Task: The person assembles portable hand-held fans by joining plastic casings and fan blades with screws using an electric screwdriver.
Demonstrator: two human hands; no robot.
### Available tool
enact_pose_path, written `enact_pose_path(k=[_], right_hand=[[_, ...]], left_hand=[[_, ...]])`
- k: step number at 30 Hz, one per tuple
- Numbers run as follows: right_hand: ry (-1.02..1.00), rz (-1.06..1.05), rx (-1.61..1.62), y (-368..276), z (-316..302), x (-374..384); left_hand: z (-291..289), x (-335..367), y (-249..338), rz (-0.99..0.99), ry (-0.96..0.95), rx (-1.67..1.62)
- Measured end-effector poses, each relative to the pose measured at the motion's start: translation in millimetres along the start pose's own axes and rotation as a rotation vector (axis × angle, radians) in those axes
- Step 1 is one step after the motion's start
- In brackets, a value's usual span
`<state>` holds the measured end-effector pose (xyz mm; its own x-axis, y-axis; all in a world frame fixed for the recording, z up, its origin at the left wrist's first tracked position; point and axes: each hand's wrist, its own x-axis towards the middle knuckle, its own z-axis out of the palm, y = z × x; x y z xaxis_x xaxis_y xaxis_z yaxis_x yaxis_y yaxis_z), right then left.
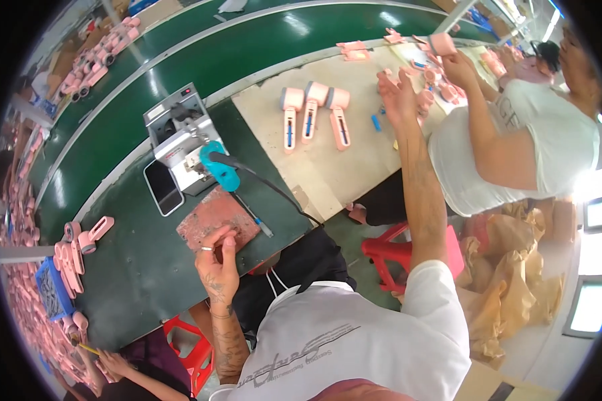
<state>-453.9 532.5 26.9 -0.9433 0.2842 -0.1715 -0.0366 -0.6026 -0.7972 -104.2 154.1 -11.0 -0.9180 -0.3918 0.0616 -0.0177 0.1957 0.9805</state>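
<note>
Three pink devices [316,93] right of metal machine [180,152] | left fingers [211,242], right fingers [385,83] half-open, empty

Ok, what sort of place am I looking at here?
Probably a factory assembly line: a long green belt runs past the workbench, three pink handheld devices lie opened, and a co-worker holds another pink part.

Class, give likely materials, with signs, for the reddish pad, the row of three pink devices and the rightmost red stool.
Reddish pad: matte, perhaps rubber or coated board; its flecked, worn surface leaves that open. Three pink devices: probably smooth plastic, from their rounded, moulded-looking shells. Rightmost red stool: likely smooth plastic, judging by its uniform colour and moulded form.
</note>
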Motion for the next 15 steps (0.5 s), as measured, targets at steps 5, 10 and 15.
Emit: enact_pose_path(k=[5, 10, 15], right_hand=[[-0.165, -0.614, -0.427, 33.7, 47.9, -187.7], [-0.865, -0.609, -0.639, 95.9, 54.6, -314.2], [-0.694, -0.475, -0.74, 153.2, 119.1, -267.0]], left_hand=[[-1.3, -0.3, 0.0, 0.072, 0.043, 0.078], [4.2, 10.5, 3.8, 0.102, 0.014, 0.1], [-5.9, 5.8, 2.5, 0.106, 0.031, 0.075]])
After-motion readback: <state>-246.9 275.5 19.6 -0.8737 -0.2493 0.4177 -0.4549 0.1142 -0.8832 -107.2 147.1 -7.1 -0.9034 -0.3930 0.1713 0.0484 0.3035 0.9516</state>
